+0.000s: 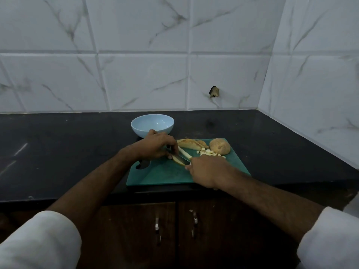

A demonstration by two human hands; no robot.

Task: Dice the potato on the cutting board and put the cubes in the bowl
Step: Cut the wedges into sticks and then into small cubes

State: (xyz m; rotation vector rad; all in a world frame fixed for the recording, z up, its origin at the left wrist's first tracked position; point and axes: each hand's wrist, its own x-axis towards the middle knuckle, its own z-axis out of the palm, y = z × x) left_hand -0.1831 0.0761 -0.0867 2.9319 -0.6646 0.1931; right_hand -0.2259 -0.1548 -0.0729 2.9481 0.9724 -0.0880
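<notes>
Potato strip (185, 152), stiff and slippery, is pinned by left hand (157, 145); right hand (206, 171) grips knife (182, 159) handle.

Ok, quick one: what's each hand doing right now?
Left hand: fingers curled down, pinning a potato strip to the cutting board.
Right hand: gripping the knife, blade on the strip.

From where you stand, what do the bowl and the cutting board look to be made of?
The bowl looks like glazed ceramic, or maybe melamine: pale blue, smooth, with small light glints inside. The cutting board seems plastic: flat, even teal, matte, with a moulded cut-out handle hole at its left edge.
</notes>
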